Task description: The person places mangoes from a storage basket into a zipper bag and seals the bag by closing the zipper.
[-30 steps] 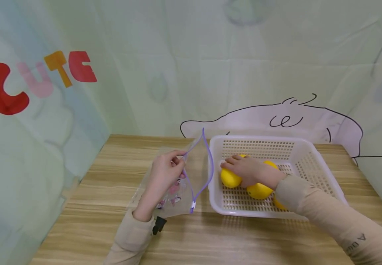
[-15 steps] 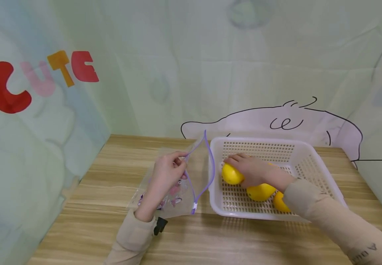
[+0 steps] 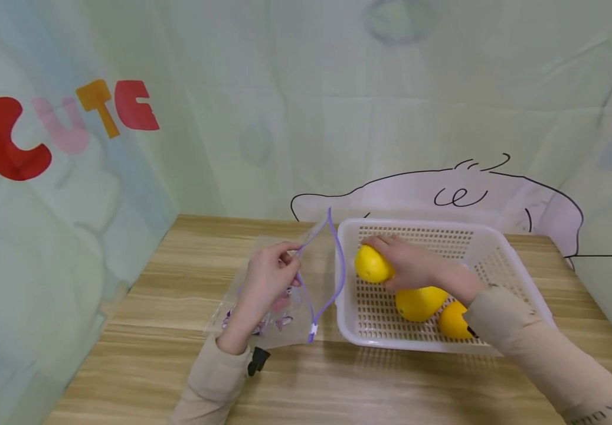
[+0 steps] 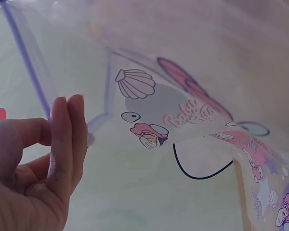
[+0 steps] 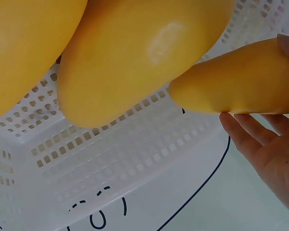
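My left hand (image 3: pixel 270 277) pinches the purple-edged rim of a clear printed zip bag (image 3: pixel 284 324), whose mouth gapes toward the basket. In the left wrist view the thumb and fingers of the left hand (image 4: pixel 43 168) meet on that rim. Inside the white basket (image 3: pixel 417 343), my right hand (image 3: pixel 412 262) grips a yellow fruit (image 3: pixel 372 264) near the left wall. The right wrist view shows the fingers of the right hand (image 5: pixel 274 154) curled round this fruit (image 5: pixel 241 79). Two more yellow fruits (image 3: pixel 419 303) (image 3: pixel 454 320) lie in the basket by the right wrist.
The basket stands on a wooden table (image 3: pixel 306 383), just right of the bag. A printed curtain (image 3: pixel 306 106) hangs behind the table and along its left side. A white slider (image 3: pixel 313 329) sits at the near end of the bag's mouth.
My right hand has taken hold of the left fruit and moved it up and slightly toward the back of the basket. The left hand and the bag have hardly moved.
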Motion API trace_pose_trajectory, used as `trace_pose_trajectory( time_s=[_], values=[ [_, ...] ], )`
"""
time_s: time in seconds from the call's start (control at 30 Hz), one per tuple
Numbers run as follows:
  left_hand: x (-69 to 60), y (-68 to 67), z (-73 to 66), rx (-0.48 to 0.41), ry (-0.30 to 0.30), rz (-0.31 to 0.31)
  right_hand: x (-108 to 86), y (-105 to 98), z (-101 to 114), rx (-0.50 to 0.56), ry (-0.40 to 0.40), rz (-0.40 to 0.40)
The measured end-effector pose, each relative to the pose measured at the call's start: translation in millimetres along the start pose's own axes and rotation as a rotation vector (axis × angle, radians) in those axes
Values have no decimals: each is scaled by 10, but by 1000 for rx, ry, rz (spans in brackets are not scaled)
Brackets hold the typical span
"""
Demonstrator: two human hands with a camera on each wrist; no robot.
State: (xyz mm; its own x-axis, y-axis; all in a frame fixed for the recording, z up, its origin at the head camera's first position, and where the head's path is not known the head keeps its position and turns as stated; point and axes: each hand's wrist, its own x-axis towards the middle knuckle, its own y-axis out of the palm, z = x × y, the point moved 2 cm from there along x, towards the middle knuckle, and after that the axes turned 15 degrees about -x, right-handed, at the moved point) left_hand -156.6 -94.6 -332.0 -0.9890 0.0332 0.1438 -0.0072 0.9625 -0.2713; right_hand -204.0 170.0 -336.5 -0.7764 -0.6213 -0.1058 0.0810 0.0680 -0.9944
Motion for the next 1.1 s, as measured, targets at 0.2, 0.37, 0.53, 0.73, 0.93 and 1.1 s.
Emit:
trace_pose_trajectory(
  time_s=[0.2,0.37,0.53,0.73,0.93,1.1],
  values=[
    [6,10,-13,4,11,-1,-37,-73,15,0,-1,-61],
    [7,17,-14,-1,16,1,-79,-131,42,8,-5,-103],
    [5,24,-9,-3,16,3,-124,-201,70,35,6,-124],
    [-8,24,1,-6,0,2,-181,-293,104,83,28,-128],
    [-6,25,14,-9,-3,4,-220,-345,124,113,42,-120],
    [4,26,24,-9,5,-2,-236,-382,142,147,34,-142]
  ],
)
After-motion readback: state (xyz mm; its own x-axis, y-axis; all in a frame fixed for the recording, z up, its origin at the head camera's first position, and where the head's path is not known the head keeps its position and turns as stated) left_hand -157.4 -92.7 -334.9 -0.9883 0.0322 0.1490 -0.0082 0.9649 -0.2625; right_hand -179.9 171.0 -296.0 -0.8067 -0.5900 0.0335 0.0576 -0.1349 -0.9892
